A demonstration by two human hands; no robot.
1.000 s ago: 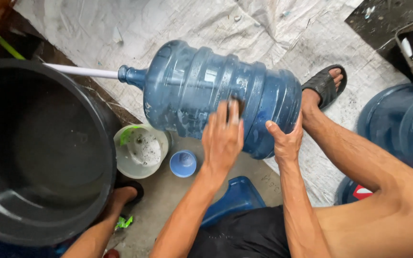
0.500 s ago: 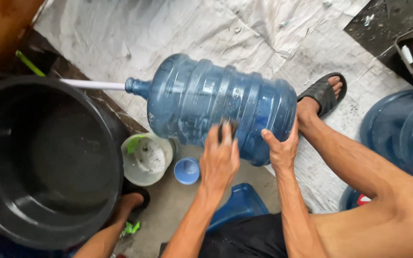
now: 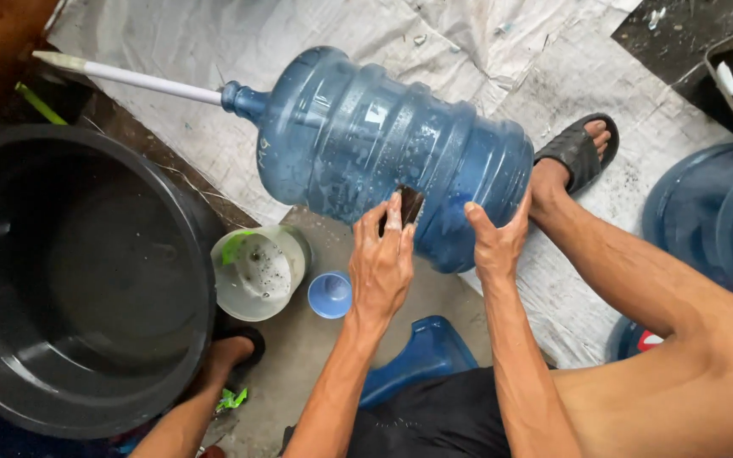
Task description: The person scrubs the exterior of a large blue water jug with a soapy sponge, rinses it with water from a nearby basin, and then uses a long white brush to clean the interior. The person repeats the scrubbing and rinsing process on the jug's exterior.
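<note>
A big blue water jug (image 3: 383, 144) lies on its side on a white tarp (image 3: 239, 51), wet with suds, its neck pointing left. A white stick (image 3: 129, 78) pokes out of the neck. My left hand (image 3: 381, 263) presses a dark scrub pad (image 3: 411, 203) against the jug's lower side. At the jug's bottom end, my right hand (image 3: 496, 242) grips the edge and steadies it. My right foot in a black sandal (image 3: 577, 153) rests just behind the jug's base.
A large black tub (image 3: 69, 280) fills the left side. A small white bucket (image 3: 258, 273) with soapy water and a blue cap (image 3: 330, 295) sit on the floor below the jug. Another blue jug (image 3: 714, 220) stands at right; a blue stool (image 3: 422, 356) is under me.
My left hand slid down the jug's side, and the dark pad now shows under its fingers. The jug sits slightly higher in view; my right hand stays at the base.
</note>
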